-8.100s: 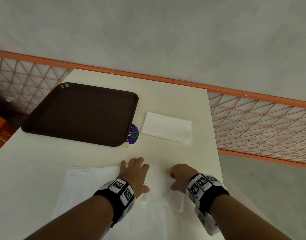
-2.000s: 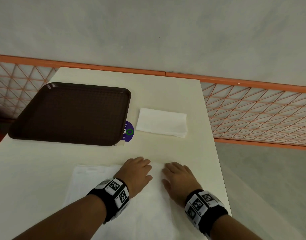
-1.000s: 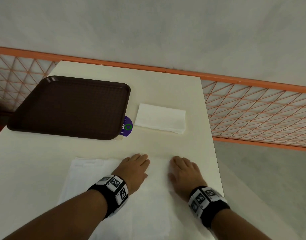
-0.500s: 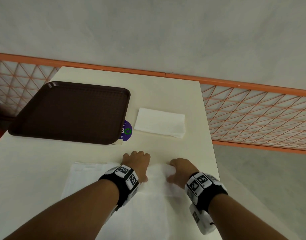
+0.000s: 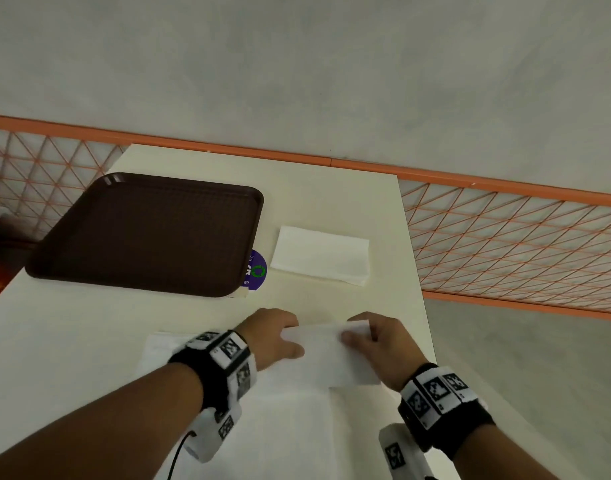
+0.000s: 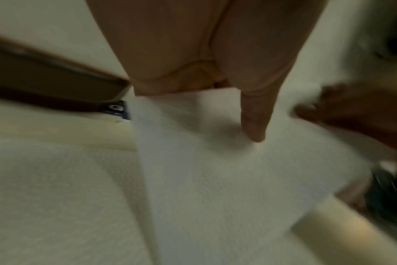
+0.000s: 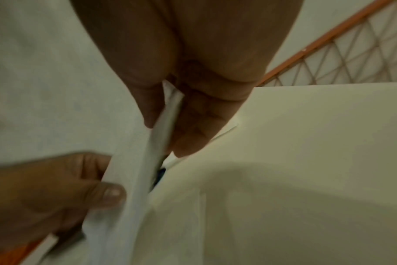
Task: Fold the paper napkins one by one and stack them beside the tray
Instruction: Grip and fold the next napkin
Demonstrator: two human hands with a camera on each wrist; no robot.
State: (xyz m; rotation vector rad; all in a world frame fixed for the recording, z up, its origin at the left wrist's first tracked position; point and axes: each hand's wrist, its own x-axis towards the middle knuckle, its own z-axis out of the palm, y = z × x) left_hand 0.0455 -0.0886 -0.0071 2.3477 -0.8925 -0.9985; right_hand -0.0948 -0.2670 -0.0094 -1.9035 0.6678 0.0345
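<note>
the paper napkin (image 5: pixel 326 355) is lifted at its far edge, held up off the cream table (image 5: pixel 331 202) between the person's two hands, near the table's front right part. the left hand (image 5: pixel 271 337) pinches the far left corner, thumb on top and fingers curled under (the left wrist view shows the thumb lying across the sheet, though it's blurry). the right hand (image 5: pixel 376 341) pinches the far right corner, and the right wrist view shows the paper's edge clamped between thumb and fingers (image 7: pixel 193 125). more white napkins (image 5: pixel 280 427) lie flat beneath, spreading toward the person and to the left. further back a folded napkin (image 5: pixel 321 259) rests flat on the table, just right of the dark brown tray (image 5: pixel 148 233) and apart from it. a purple round sticker (image 5: pixel 255 270) peeks out from under the tray's near right corner. an orange lattice railing (image 5: pixel 505 244) runs behind the table.
</note>
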